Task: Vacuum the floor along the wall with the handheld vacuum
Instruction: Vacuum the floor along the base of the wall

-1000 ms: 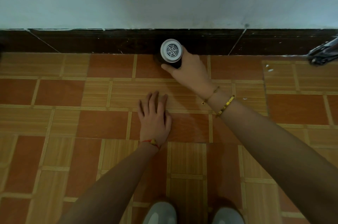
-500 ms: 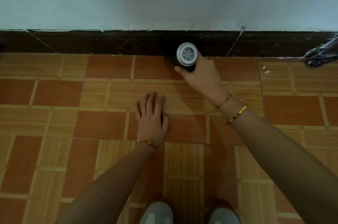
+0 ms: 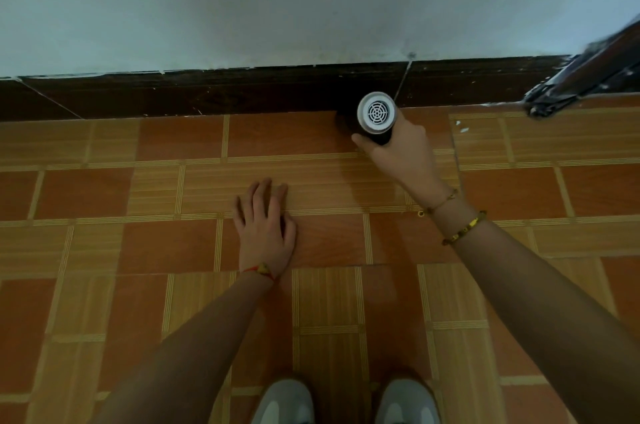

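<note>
The left hand is laid flat on the tiled floor, fingers straight and holding nothing, well to the left of and nearer than the working grip. The handheld vacuum is clasped by the right hand, whose fingers are curled round the dark body just below the white vented end cap. The vacuum is held nose-down against the dark skirting board where floor meets wall. It is judged light, rigid and smooth-sided, so a full wrap round the barrel is best kept. White specks lie just right of the grip, and a dark object, too blurred to name, farther right.
</note>
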### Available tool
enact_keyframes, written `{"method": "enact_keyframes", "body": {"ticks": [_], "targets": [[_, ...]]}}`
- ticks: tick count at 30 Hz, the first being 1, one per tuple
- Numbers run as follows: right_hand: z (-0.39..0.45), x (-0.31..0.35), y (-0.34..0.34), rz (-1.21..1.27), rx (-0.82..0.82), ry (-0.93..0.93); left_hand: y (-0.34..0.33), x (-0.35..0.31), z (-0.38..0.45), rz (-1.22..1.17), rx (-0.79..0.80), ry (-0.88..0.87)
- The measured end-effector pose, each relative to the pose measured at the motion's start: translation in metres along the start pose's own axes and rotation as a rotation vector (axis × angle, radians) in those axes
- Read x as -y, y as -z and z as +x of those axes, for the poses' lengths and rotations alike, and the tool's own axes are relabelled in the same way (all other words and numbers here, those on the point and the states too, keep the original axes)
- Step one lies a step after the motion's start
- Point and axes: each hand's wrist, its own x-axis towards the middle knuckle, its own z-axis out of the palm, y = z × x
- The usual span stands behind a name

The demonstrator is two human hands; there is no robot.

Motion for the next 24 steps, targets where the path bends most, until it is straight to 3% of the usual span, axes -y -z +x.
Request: {"method": "enact_keyframes", "body": {"ticks": [8,15,21,24], "targets": [[0.001,-0.015,0.021,-0.040,-0.106,-0.076,0.000,0.000,0.000,0.015,0.009,0.003],[-0.001,-0.017,0.022,-0.055,0.000,-0.037,0.000,-0.001,0.000,-0.001,-0.007,-0.008],[-0.004,-0.030,0.036,-0.055,-0.120,-0.096,0.000,-0.001,0.000,0.003,-0.005,-0.006],[-0.007,-0.036,0.042,-0.044,-0.096,-0.084,-0.001,-0.001,-0.001,-0.007,-0.010,-0.006]]}}
